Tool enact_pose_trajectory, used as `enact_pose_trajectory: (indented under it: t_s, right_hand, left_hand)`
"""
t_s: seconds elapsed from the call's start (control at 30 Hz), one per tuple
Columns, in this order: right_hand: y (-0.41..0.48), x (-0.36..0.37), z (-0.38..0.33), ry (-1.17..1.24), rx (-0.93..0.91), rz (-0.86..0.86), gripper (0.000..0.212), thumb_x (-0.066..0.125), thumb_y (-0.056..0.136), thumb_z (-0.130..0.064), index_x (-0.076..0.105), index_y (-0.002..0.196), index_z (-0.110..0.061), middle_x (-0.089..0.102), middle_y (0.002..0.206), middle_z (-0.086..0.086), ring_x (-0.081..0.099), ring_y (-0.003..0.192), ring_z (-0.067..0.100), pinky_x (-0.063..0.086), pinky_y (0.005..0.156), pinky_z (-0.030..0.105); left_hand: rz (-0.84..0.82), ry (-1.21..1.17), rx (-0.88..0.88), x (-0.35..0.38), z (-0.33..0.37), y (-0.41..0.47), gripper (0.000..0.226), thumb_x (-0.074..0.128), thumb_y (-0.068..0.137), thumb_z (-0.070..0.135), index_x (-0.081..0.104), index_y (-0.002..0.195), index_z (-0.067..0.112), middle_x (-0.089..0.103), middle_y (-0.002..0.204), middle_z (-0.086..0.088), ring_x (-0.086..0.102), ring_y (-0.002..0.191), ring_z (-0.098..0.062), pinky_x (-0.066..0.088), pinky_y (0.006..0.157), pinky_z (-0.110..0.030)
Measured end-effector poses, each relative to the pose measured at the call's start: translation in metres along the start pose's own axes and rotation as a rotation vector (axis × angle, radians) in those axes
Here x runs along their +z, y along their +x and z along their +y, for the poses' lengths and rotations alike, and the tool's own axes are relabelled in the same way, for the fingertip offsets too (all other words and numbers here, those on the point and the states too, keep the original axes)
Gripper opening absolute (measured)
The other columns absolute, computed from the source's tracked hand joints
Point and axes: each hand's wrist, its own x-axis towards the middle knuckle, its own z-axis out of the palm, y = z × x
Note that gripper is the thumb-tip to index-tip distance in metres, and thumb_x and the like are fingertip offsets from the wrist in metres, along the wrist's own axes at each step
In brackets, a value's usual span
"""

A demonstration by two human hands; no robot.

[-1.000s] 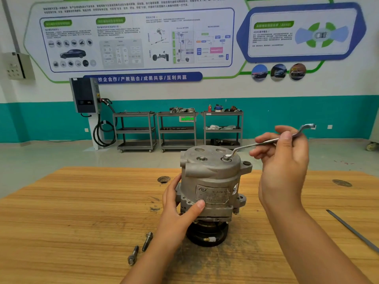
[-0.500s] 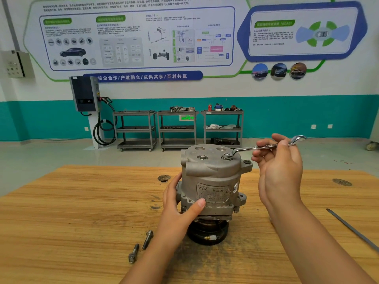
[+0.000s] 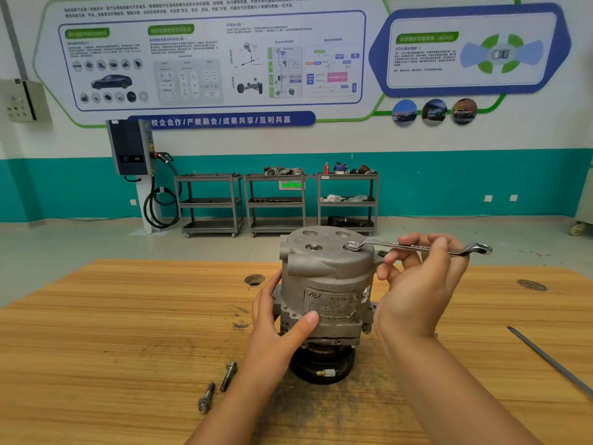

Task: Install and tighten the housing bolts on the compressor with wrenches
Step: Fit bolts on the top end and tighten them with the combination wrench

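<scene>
A grey metal compressor (image 3: 324, 277) stands upright on its black pulley in the middle of the wooden table (image 3: 112, 332). My left hand (image 3: 279, 329) grips its lower left side, thumb across the front by the label. My right hand (image 3: 420, 281) pinches the shaft of a silver ring wrench (image 3: 417, 247). The wrench's ring end sits over a bolt head on the compressor's top face, right of centre, and the shaft lies nearly level, pointing right. Two loose bolts (image 3: 218, 385) lie on the table left of the pulley.
A thin dark metal rod (image 3: 552, 361) lies on the table at the right. Round holes (image 3: 254, 279) mark the tabletop at the back left and far right. Three grey shelf carts (image 3: 276, 203) and a wall charger stand far behind by the teal wall.
The wrench's raised outer end has come down from a steep tilt to nearly level, its ring end staying on the top bolt. My right hand lowered with it. My left hand held still.
</scene>
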Motion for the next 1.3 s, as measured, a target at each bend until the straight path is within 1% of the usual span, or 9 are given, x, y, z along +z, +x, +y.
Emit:
enact_pose_trajectory:
  t_s: [0.3, 0.47, 0.57, 0.73, 0.87, 0.97, 1.03, 1.17, 1.3]
  right_hand:
    - [-0.028, 0.001, 0.011, -0.168, -0.296, -0.257, 0.017, 0.031, 0.095, -0.026, 0.046, 0.092, -0.022, 0.052, 0.083, -0.005, 0.052, 0.065, 0.009, 0.046, 0.061, 0.028]
    - [-0.036, -0.004, 0.014, -0.46, -0.529, -0.524, 0.021, 0.035, 0.1, -0.031, 0.053, 0.108, -0.023, 0.059, 0.095, -0.004, 0.056, 0.083, 0.006, 0.047, 0.076, 0.019]
    - [-0.035, -0.005, 0.013, -0.683, -0.7, -0.658, 0.029, 0.047, 0.094, -0.018, 0.064, 0.11, 0.0, 0.067, 0.102, 0.007, 0.062, 0.098, 0.018, 0.051, 0.086, 0.032]
    - [-0.029, 0.0, 0.008, -0.792, -0.78, -0.787, 0.019, 0.062, 0.082, -0.002, 0.071, 0.099, -0.002, 0.071, 0.095, 0.007, 0.066, 0.091, 0.022, 0.05, 0.082, 0.031]
    - [-0.026, 0.003, 0.004, -0.82, -0.73, -0.827, 0.02, 0.062, 0.081, -0.002, 0.072, 0.098, -0.004, 0.071, 0.096, 0.007, 0.066, 0.092, 0.022, 0.054, 0.08, 0.035]
    - [-0.022, 0.002, 0.0, -0.787, -0.805, -0.868, 0.019, 0.06, 0.085, -0.006, 0.072, 0.099, -0.001, 0.069, 0.093, 0.009, 0.065, 0.088, 0.025, 0.052, 0.079, 0.031]
    - [-0.017, 0.002, -0.005, -0.728, -0.865, -0.896, 0.022, 0.054, 0.088, -0.01, 0.07, 0.101, -0.001, 0.068, 0.095, 0.008, 0.064, 0.089, 0.024, 0.05, 0.081, 0.029]
    - [-0.011, 0.006, -0.017, -0.41, -0.532, -0.765, 0.018, 0.041, 0.097, -0.023, 0.056, 0.104, -0.027, 0.063, 0.09, -0.01, 0.061, 0.079, 0.009, 0.049, 0.072, 0.02]
    - [0.005, 0.006, -0.025, -0.169, -0.246, -0.474, 0.014, 0.037, 0.096, -0.021, 0.05, 0.094, -0.025, 0.065, 0.073, -0.004, 0.056, 0.062, 0.01, 0.046, 0.063, 0.02]
  left_hand:
    - [-0.001, 0.003, 0.017, 0.001, 0.0, 0.001, 0.064, 0.069, 0.063, 0.062, 0.023, 0.101, 0.087, 0.032, 0.148, 0.016, 0.039, 0.131, -0.004, 0.039, 0.109, -0.036]
    - [-0.005, 0.034, 0.03, -0.001, -0.002, 0.001, 0.064, 0.066, 0.065, 0.061, 0.019, 0.099, 0.089, 0.029, 0.146, 0.02, 0.037, 0.12, 0.014, 0.034, 0.083, -0.007]
    - [-0.014, 0.032, 0.025, -0.001, -0.002, 0.002, 0.064, 0.064, 0.059, 0.07, 0.02, 0.1, 0.088, 0.029, 0.144, 0.023, 0.034, 0.117, 0.02, 0.034, 0.082, -0.006]
    - [-0.019, 0.014, 0.026, -0.001, -0.005, 0.003, 0.063, 0.068, 0.069, 0.066, 0.019, 0.103, 0.085, 0.023, 0.135, 0.036, 0.028, 0.108, 0.034, 0.03, 0.082, -0.002]
    - [-0.006, 0.004, 0.018, 0.0, -0.006, 0.003, 0.073, 0.067, 0.061, 0.071, 0.02, 0.117, 0.07, 0.023, 0.144, 0.024, 0.033, 0.126, 0.007, 0.031, 0.089, -0.012]
    - [-0.004, -0.005, 0.025, 0.0, -0.004, 0.002, 0.066, 0.07, 0.068, 0.068, 0.021, 0.109, 0.081, 0.027, 0.14, 0.028, 0.035, 0.116, 0.022, 0.033, 0.083, -0.005]
    - [-0.008, -0.005, 0.02, 0.0, -0.003, 0.001, 0.063, 0.069, 0.067, 0.066, 0.022, 0.104, 0.085, 0.031, 0.143, 0.024, 0.037, 0.119, 0.017, 0.035, 0.086, -0.009]
    - [-0.006, -0.033, 0.003, 0.0, -0.001, 0.001, 0.063, 0.069, 0.064, 0.062, 0.024, 0.101, 0.087, 0.033, 0.145, 0.018, 0.04, 0.123, 0.007, 0.04, 0.096, -0.02]
    - [0.002, -0.03, 0.0, 0.001, 0.0, 0.0, 0.063, 0.069, 0.067, 0.056, 0.025, 0.1, 0.087, 0.032, 0.146, 0.017, 0.041, 0.128, -0.001, 0.04, 0.106, -0.033]
